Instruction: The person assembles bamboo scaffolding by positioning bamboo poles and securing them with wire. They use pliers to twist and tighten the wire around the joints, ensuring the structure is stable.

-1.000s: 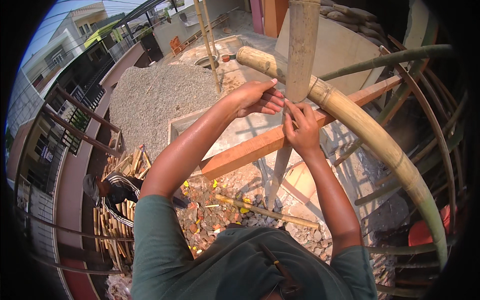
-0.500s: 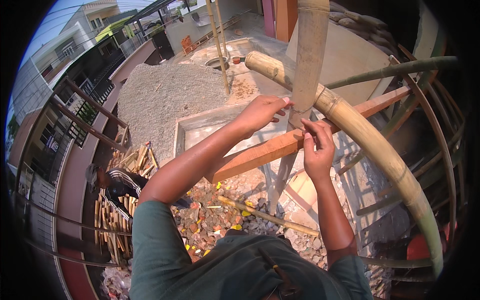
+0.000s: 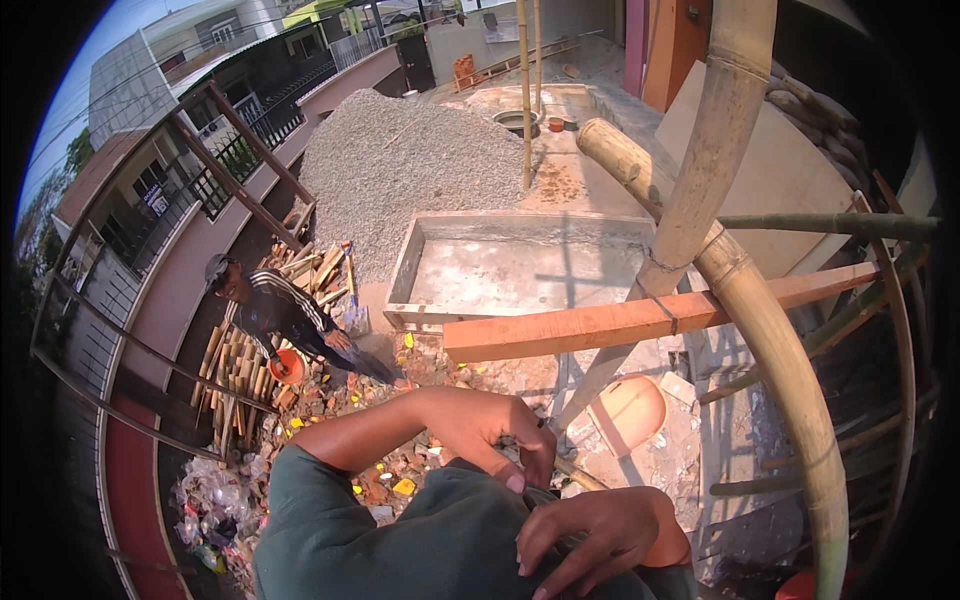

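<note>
Seen from your perch: left hand (image 3: 480,425) curled at your chest, fingertips on your green shirt (image 3: 400,540); right hand (image 3: 600,535) spread loosely, gripping nothing visible. Right, the bamboo poles (image 3: 700,190) and wooden beam (image 3: 600,322) appear wire-bound; both hands are off them.

One head view, high on bamboo scaffold (image 3: 700,200), facing steeply down

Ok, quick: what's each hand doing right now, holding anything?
Left hand: fingers curled down at the dark green shirt, nothing visibly held.
Right hand: fingers spread on the same shirt; holding anything cannot be told.
</note>
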{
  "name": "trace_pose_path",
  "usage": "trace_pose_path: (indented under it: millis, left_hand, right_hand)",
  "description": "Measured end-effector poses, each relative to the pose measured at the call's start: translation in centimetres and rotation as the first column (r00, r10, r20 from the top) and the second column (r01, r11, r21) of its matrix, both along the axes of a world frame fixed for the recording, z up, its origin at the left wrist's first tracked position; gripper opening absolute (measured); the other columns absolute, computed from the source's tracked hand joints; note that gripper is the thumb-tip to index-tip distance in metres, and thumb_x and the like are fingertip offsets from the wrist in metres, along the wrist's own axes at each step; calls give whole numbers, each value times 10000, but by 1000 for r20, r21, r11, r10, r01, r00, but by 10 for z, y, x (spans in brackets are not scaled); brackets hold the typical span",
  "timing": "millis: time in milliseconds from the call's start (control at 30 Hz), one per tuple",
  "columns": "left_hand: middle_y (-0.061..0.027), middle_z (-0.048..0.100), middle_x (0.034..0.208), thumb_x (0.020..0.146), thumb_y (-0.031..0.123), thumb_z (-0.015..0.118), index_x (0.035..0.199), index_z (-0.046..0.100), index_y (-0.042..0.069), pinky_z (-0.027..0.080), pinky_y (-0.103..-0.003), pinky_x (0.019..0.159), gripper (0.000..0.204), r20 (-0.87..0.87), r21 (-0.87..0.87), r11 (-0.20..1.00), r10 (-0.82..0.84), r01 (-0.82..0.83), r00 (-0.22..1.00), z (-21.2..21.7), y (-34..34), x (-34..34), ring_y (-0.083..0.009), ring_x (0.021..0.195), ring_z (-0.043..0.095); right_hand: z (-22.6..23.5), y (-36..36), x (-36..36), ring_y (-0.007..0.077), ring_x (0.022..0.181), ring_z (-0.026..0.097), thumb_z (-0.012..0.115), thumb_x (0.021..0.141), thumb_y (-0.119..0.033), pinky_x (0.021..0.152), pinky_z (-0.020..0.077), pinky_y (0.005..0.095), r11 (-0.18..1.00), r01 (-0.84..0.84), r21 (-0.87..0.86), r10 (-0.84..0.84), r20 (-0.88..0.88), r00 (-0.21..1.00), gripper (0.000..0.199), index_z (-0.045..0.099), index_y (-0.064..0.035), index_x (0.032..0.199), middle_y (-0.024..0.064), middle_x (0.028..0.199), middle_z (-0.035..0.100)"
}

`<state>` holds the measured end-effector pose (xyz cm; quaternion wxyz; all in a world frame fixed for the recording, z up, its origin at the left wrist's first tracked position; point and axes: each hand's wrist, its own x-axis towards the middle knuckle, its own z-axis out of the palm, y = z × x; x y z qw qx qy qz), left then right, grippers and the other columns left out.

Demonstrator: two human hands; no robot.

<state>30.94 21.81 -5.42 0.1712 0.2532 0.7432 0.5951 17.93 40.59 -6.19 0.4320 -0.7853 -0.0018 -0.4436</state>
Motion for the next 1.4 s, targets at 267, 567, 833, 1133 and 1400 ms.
trace_pose_path:
  millis: [267, 567, 833, 1133, 1400]
  left_hand:
    - [-248, 514, 1409, 872, 493, 725, 1378, 496, -79, 347, -461, 1120, 798, 112, 242, 963, -146, 115, 983, -105, 37, 23, -372, 1339, 462]
    - [-182, 585, 1304, 888, 533, 686, 1322, 576, -40, 384, -400, 1076, 727, 36, 335, 942, -47, 33, 998, -125, 50, 37, -315, 1253, 525]
    - [-111, 614, 1194, 836, 596, 722, 1318, 565, -37, 449, -315, 903, 812, 132, 479, 873, 31, -91, 991, -126, 75, 27, -183, 1055, 577]
    - [-41, 528, 1116, 825, 429, 816, 1354, 436, -9, 407, -254, 831, 784, 177, 596, 801, -199, 56, 964, -62, 105, -26, -106, 983, 494]
    - [-95, 555, 1180, 907, 515, 687, 1421, 415, 16, 500, -340, 854, 766, -20, 562, 795, -266, 231, 964, -45, 125, -75, -176, 1024, 576]
  right_hand:
    - [27, -3, -8, 392, 1000, 596, 529, 983, -261, 798, 510, 469, 991, -94, -99, 91, -38, 995, 314, 693, 7, 982, 210, 1108, 607]
    - [38, 3, -23, 369, 898, 643, 582, 974, -284, 727, 522, 461, 972, 26, -233, -35, -34, 999, 298, 667, 1, 957, 182, 1006, 653]
    - [41, 37, -30, 342, 784, 654, 638, 932, -192, 602, 515, 401, 971, 215, -109, -231, -165, 959, 202, 661, 8, 912, 165, 936, 663]
    - [52, 58, -39, 281, 716, 599, 673, 871, -118, 561, 469, 373, 904, 373, -211, -314, 268, 911, 99, 673, -23, 843, 133, 898, 655]
    - [43, 79, -37, 182, 856, 516, 535, 988, -116, 699, 498, 370, 984, 171, 49, -134, 834, 536, 120, 534, -65, 1097, 57, 929, 455]
